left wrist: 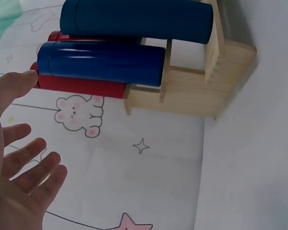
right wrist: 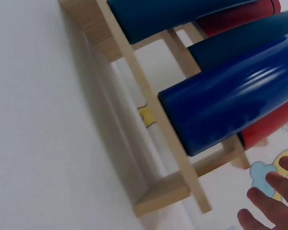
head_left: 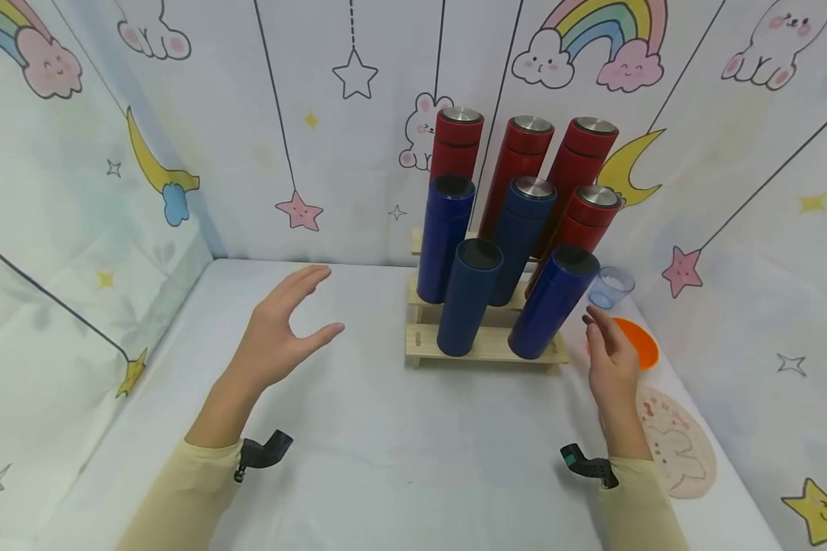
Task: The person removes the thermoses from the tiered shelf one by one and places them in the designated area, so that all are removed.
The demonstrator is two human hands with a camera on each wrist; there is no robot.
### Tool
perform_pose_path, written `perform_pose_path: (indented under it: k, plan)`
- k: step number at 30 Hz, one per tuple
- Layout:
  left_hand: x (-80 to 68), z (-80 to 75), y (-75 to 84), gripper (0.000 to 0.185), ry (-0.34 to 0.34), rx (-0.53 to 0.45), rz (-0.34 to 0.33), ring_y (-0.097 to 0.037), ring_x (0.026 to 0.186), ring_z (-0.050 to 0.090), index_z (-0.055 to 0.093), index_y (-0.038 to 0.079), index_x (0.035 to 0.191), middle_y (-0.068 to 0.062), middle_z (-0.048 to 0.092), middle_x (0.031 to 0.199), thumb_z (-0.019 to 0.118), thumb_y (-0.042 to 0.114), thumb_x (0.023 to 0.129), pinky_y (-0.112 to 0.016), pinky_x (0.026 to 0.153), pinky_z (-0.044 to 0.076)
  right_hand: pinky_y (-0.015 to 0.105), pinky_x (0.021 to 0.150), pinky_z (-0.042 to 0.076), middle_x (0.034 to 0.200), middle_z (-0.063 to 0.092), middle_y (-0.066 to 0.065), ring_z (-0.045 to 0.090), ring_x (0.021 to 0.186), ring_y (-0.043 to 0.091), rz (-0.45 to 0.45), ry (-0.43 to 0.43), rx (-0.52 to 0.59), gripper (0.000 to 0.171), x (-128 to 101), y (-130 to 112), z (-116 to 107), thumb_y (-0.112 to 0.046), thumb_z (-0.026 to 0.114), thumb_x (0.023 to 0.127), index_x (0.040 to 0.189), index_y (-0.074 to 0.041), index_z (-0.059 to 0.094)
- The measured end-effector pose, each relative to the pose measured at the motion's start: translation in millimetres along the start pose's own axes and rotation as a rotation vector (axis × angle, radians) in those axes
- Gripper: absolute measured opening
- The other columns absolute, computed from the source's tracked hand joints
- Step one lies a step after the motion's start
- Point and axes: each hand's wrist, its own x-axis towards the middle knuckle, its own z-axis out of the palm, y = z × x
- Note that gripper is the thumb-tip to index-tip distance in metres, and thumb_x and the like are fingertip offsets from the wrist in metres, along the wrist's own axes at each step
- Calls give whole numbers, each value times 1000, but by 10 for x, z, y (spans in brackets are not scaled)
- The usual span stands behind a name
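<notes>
A stepped wooden rack holds several red and blue flasks. On its front step stand a dark blue flask and a glossy blue flask that leans to the right. Behind these are another glossy blue flask, a matte blue flask and a red flask; further red flasks fill the back. My left hand hovers left of the rack, thumb and fingers spread apart, holding nothing. Right of the rack, my right hand is empty with loosely bent fingers, apart from the glossy blue flask.
An orange bowl sits just beyond my right hand, with a clear bluish cup behind it. A round pink mat with a bunny lies by the right forearm. Patterned cloth walls enclose the white table.
</notes>
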Motion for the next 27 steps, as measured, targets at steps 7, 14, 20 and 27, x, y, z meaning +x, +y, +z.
perform_pose_path:
  k: [7, 14, 20, 27]
  plan:
    - [84, 294, 9, 76, -75, -143, -46, -27, 137, 60, 58, 9, 156, -5, 59, 156, 92, 10, 88, -45, 118, 48, 16, 100, 53, 146, 64, 23, 69, 125, 14, 79, -61, 119, 41, 7, 227, 53, -21, 59, 114, 152, -4, 63]
    - [167, 560, 36, 73, -132, -194, -46, -26, 136, 61, 58, 7, 154, -6, 60, 154, 92, 14, 90, -42, 117, 48, 18, 98, 55, 152, 60, 21, 67, 127, 17, 166, -102, 216, 44, -24, 384, 121, -24, 64, 112, 151, -5, 63]
    - [248, 756, 49, 70, -161, -253, -59, -22, 136, 61, 59, 8, 154, -5, 62, 152, 90, 16, 92, -38, 116, 49, 13, 95, 54, 159, 56, 16, 63, 123, 6, 232, -176, 172, 46, -58, 509, 170, -24, 65, 112, 155, -9, 60]
    - [352, 1005, 92, 68, -196, -315, -71, -22, 136, 60, 58, 5, 153, -8, 62, 151, 89, 19, 94, -35, 115, 50, 15, 93, 56, 149, 64, 15, 64, 114, 6, 272, -196, 168, 45, -132, 467, 162, -16, 66, 110, 152, -1, 61]
